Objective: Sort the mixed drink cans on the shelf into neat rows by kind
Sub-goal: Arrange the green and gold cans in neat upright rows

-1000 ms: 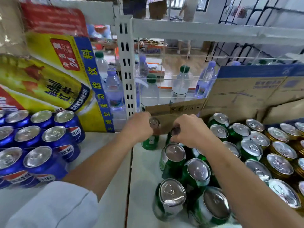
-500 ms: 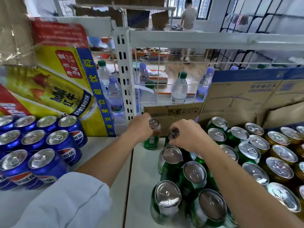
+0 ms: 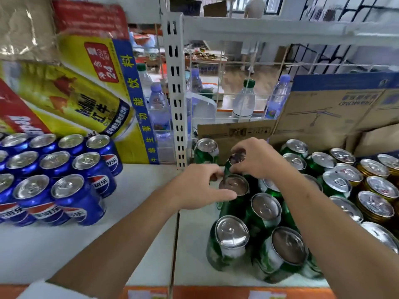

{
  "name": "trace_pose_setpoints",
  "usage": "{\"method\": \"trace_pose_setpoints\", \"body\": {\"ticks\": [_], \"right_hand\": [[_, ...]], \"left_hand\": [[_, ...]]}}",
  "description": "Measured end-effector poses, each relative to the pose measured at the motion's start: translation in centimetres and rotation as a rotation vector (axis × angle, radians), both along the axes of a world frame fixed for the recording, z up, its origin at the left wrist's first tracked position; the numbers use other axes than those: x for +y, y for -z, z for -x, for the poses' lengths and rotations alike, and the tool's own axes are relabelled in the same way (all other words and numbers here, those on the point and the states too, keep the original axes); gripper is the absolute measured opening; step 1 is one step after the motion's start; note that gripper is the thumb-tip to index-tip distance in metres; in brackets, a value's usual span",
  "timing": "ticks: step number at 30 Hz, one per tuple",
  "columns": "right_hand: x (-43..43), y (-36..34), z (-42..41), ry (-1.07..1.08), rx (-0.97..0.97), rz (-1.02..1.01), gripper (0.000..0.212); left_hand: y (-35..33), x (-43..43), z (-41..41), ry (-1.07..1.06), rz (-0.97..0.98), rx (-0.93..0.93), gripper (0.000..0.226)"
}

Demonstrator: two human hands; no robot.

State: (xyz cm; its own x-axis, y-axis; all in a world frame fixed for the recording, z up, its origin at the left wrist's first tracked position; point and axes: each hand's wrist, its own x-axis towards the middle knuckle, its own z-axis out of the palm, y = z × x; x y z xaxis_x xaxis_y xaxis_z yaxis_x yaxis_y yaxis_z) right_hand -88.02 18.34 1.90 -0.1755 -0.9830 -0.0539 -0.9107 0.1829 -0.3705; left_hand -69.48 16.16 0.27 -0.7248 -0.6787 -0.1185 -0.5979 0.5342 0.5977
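Green cans (image 3: 266,209) stand crowded at centre right on the white shelf (image 3: 138,234). One green can (image 3: 206,149) stands alone at the back by the upright. My left hand (image 3: 197,187) curls thumb and fingers round the rim of a green can (image 3: 235,187) just in front of that one. My right hand (image 3: 258,158) pinches the top of another green can (image 3: 236,158) behind it. Blue Pepsi cans (image 3: 64,180) sit in rows on the left. Gold cans (image 3: 376,205) fill the far right.
A perforated white upright (image 3: 175,93) divides the shelf bays. Cardboard boxes (image 3: 323,108) lean behind the green cans, and a yellow and red drink carton (image 3: 75,93) stands behind the blue ones. Water bottles (image 3: 244,100) stand beyond the wire grid.
My left hand let go of the green can at the back, came nearer and took the rim of the can in front. My right hand stays on its can.
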Motion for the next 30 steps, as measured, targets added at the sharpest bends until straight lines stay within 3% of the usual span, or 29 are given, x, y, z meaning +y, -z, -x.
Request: {"method": "trace_pose_setpoints", "body": {"ticks": [3, 9, 14, 23, 30], "right_hand": [[0.0, 0.4, 0.3, 0.039, -0.046, 0.016, 0.053], [0.7, 1.1, 0.3, 0.088, -0.13, 0.113, 0.067], [0.7, 0.8, -0.7, 0.054, -0.156, 0.146, 0.066], [-0.7, 0.1, -4.4, -0.167, -0.189, -0.001, 0.055], [-1.4, 0.7, -5.9, -0.175, -0.126, 0.046, 0.027]], "left_hand": [[1.3, 0.6, 1.7, 0.015, -0.019, -0.014, 0.06], [2.6, 0.4, 1.2, -0.111, -0.04, 0.2, 0.038], [1.1, -0.9, -2.8, -0.268, -0.045, 0.319, 0.039], [1.7, -2.5, -8.3, -0.488, -0.002, 0.259, 0.036], [3.5, -2.2, -9.7, -0.511, -0.08, 0.295, 0.042]]}}
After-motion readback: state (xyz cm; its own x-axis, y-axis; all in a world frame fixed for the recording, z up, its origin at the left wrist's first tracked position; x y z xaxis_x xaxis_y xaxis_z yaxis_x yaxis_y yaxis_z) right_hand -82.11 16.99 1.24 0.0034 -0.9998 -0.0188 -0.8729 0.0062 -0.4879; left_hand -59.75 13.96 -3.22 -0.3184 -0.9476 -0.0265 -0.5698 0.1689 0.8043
